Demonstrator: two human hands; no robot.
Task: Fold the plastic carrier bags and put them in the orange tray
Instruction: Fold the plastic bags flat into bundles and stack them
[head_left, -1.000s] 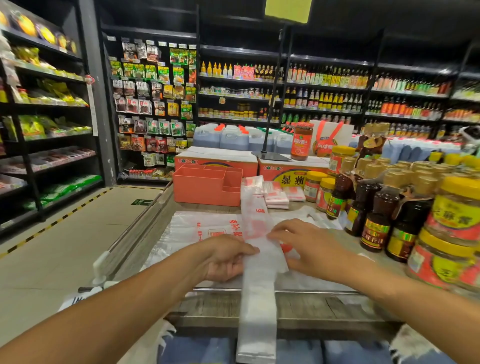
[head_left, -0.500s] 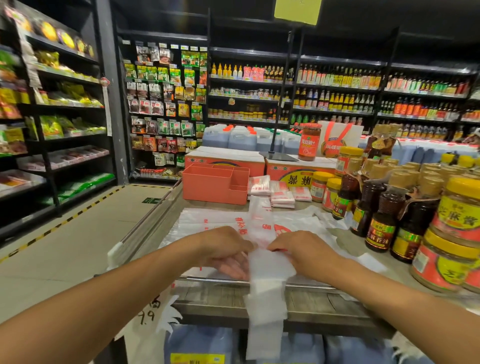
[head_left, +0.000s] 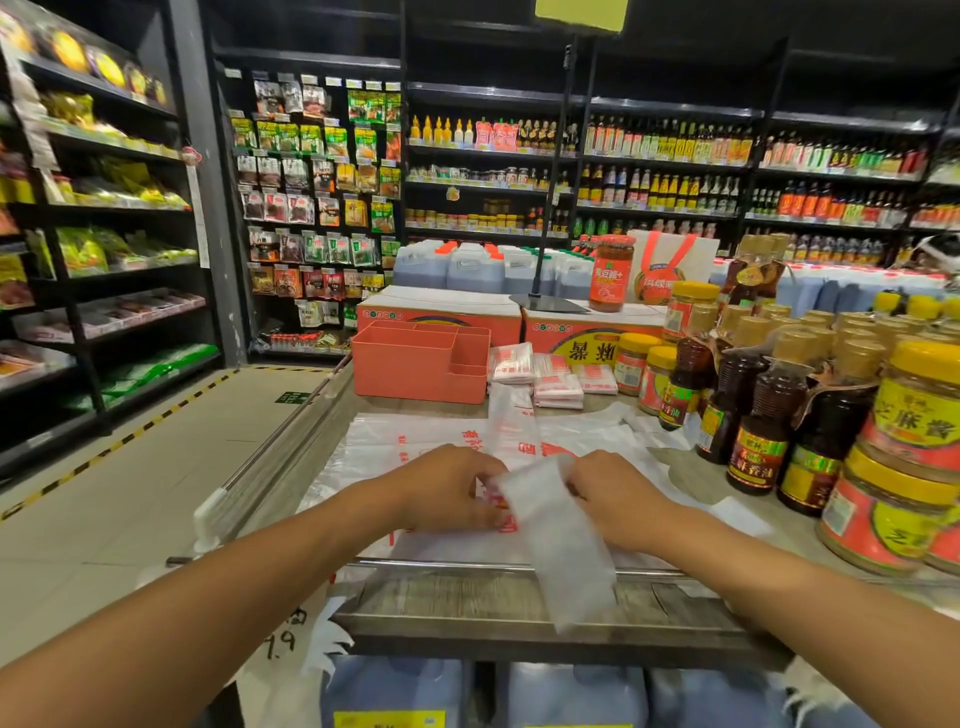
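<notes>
left hand (head_left: 447, 491): pinching top of bag strip (head_left: 561, 540)
right hand (head_left: 618, 493): pinching same end
bag strip: on flat bags (head_left: 405, 447), tail over counter edge
orange tray (head_left: 415, 369): behind, folded bags (head_left: 558, 387) beside it

Head view, looking down, close counter (head_left: 519, 603)

Both the left hand (head_left: 447, 491) and right hand (head_left: 618, 493) pinch a folded bag strip (head_left: 558, 530) over flat bags (head_left: 395, 447) on the tabletop (head_left: 691, 467), the orange tray (head_left: 415, 364) behind.
</notes>
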